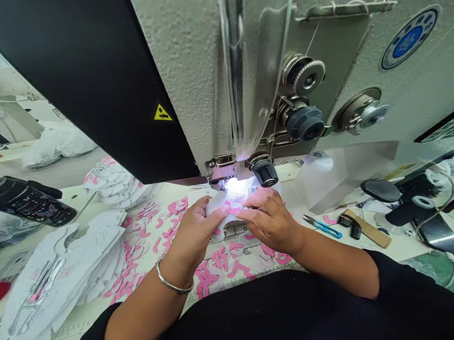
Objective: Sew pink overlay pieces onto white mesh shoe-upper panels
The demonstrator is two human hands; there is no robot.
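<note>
A white mesh fabric piece [217, 202] lies under the lit needle area of the sewing machine [182, 54]. My left hand [194, 232], with a silver bangle at its wrist, grips the piece's left side between thumb and fingers. From the right, my right hand [273, 221] has its fingers pinched together at the near edge of the same piece. Between the two thumbs a small pink patch [235, 211] shows on the fabric. Glare and the presser area hide the needle. Loose pink cutouts [219, 257] are strewn around and below both hands.
Stacked white fabric pieces [63, 269] fan out at the left, with another stack [113, 183] behind. A dark patterned bottle [29, 199] lies beyond them. On the right are blue-handled thread snips [324, 228], a black clip-like object [349, 225] and a brown strip [371, 230].
</note>
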